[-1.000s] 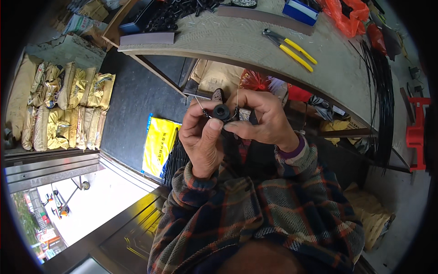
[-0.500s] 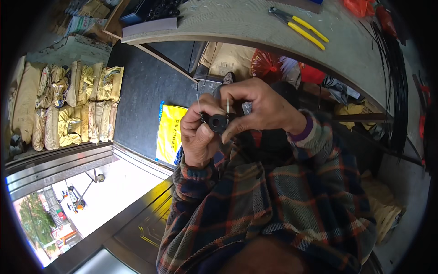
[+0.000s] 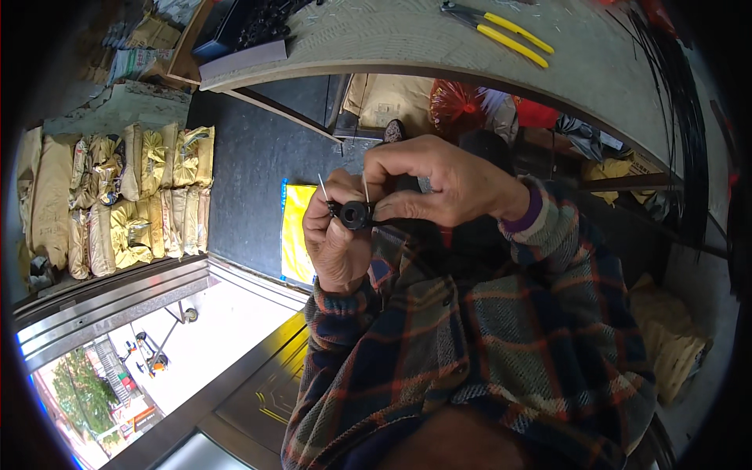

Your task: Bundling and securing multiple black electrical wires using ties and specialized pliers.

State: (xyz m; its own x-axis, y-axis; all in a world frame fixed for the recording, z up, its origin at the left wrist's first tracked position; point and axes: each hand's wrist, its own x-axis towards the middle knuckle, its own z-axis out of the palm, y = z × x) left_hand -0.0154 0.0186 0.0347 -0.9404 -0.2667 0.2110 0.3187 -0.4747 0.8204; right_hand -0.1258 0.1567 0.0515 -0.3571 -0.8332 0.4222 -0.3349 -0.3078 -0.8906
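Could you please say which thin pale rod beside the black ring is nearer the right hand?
The right rod, close beside the right hand; the left rod stands across the black ring, by the left hand.

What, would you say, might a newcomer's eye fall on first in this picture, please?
Probably the black ring-shaped part near the middle, held between the left hand and the right hand. The yellow-handled pliers also stand out, lying on the grey table beyond the hands. At the far left, two rows of brown and gold packages catch the eye too.
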